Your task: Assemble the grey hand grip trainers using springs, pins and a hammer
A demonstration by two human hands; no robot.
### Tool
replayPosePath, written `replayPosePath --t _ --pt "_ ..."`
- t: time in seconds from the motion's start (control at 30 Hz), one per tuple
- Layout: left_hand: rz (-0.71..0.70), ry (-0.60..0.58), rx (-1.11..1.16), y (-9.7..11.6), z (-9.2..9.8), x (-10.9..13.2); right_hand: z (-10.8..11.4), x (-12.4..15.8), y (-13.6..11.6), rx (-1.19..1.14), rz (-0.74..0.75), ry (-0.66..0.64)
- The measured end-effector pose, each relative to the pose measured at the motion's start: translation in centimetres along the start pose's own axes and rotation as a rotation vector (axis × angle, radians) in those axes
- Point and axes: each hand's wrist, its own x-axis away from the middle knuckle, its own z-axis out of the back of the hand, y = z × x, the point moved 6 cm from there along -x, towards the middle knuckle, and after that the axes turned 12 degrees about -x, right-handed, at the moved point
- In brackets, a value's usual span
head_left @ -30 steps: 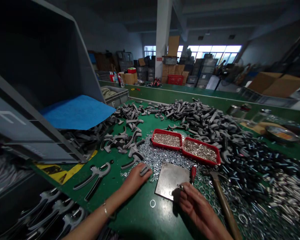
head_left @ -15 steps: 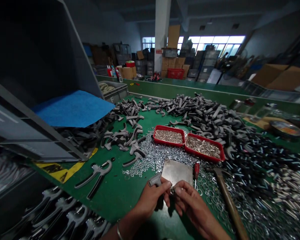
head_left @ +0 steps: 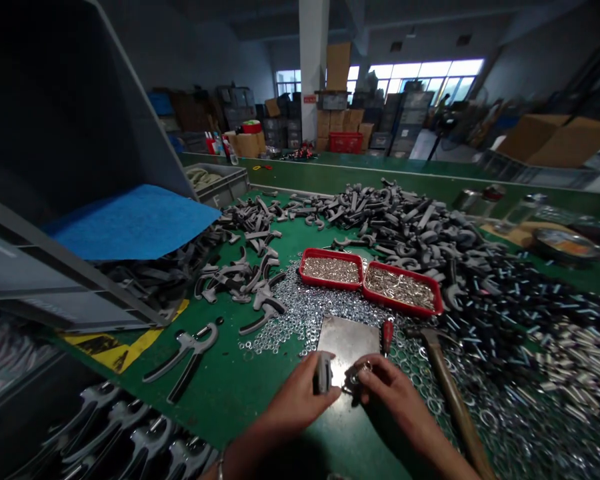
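My left hand (head_left: 303, 393) is closed around a grey handle part (head_left: 324, 372) just in front of the metal plate (head_left: 350, 339). Beside it, my right hand (head_left: 384, 387) pinches a small shiny metal piece (head_left: 363, 373), too small to name surely. The two hands are slightly apart. Behind the plate stand two red trays (head_left: 331, 285) of small metal pins, with loose nuts (head_left: 295, 313) spread around them. A red-handled screwdriver (head_left: 387, 335) lies at the plate's right edge.
A hammer (head_left: 453, 393) lies right of my right hand, among rings. Grey handles (head_left: 395, 213) are heaped behind the trays. One assembled tool (head_left: 190, 353) lies at the left, near a big grey crate (head_left: 95, 300). Silvery cylinders (head_left: 575, 360) lie far right.
My hands have moved apart; the grey handle part has turned more upright in my left hand. The camera view has shifted slightly.
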Motion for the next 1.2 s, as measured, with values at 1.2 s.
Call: replayPosePath --t 1.2 --pt "0.162 0.233 0.535 -1.7 7.4 2.7 -7.6 0.1 3.7 1.225 0.347 -0.407"
